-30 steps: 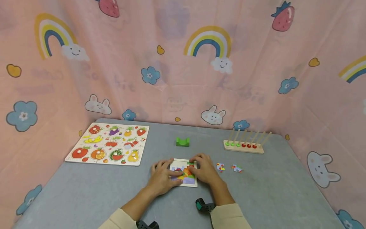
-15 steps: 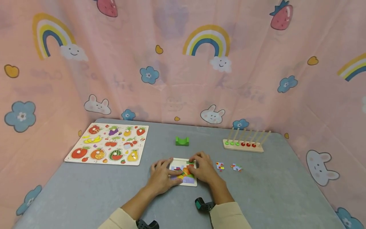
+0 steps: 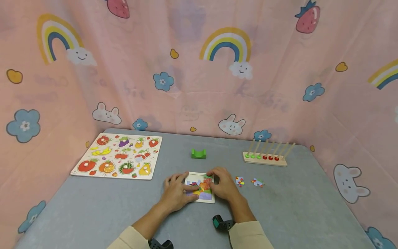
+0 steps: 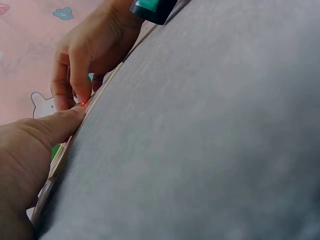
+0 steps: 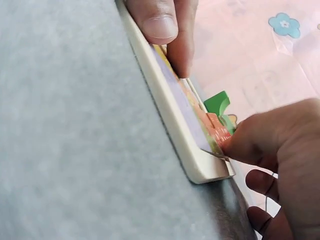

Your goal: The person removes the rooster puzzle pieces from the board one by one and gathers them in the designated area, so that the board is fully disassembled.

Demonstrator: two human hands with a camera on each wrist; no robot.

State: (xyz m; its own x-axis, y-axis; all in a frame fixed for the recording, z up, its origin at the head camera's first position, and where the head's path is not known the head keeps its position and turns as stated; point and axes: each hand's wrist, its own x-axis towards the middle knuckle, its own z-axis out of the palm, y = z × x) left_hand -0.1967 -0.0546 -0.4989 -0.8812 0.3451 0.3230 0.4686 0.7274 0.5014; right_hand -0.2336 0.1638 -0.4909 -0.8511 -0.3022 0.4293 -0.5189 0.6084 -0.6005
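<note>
A small jigsaw puzzle in a pale wooden frame (image 3: 191, 174) lies at the middle of the table, with fruit pictures on its pieces. My left hand (image 3: 176, 192) holds the frame's left side, its index finger and thumb reaching over the pieces. On the opposite side, my right hand (image 3: 224, 184) has its thumb against a red puzzle piece (image 5: 218, 128) near the frame's edge, and that piece looks slightly raised. The right fingertips are partly hidden behind the hand. Two loose puzzle pieces, one nearer (image 3: 239, 181) and one farther right (image 3: 257, 183), lie beside the right hand.
A fruit peg board (image 3: 116, 157) lies at the back left. Behind the puzzle stands a green notched block (image 3: 198, 154). A wooden rack of pegs (image 3: 265, 159) with green and red beads stands at the back right. A pink patterned curtain (image 3: 192, 100) encloses the table.
My right thumb has shifted slightly to the right, uncovering more of the red puzzle piece. The left hand keeps its place on the frame.
</note>
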